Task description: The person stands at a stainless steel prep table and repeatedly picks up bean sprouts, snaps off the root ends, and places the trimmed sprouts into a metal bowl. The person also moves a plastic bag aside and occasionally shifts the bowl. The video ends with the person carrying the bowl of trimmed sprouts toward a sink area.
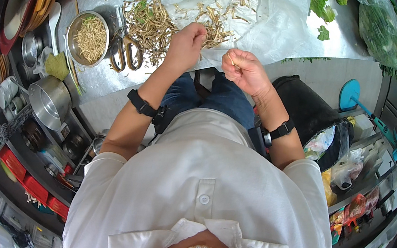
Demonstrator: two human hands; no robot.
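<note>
My left hand (186, 48) is over the edge of a pile of thin brown roots (149, 27), its fingertips drawn together. Whether a small piece sits between them is hidden. To its right, my right hand (244, 71) pinches a short pale root piece (233, 61) just beyond the front edge of the steel table (99, 81). More brown roots (215, 31) lie on a spread translucent plastic bag (284, 29). Left of the pile are scissors (126, 53) with brown handles and a steel bowl (105, 48) holding short, pale root pieces (90, 38).
A white ladle (53, 22), a green scouring pad (57, 65) and a metal pot (51, 103) are at the left. Leaf scraps (324, 33) and bagged greens (382, 35) lie at the far right. Below the table's right side, a black bin (300, 104) leans beside my leg.
</note>
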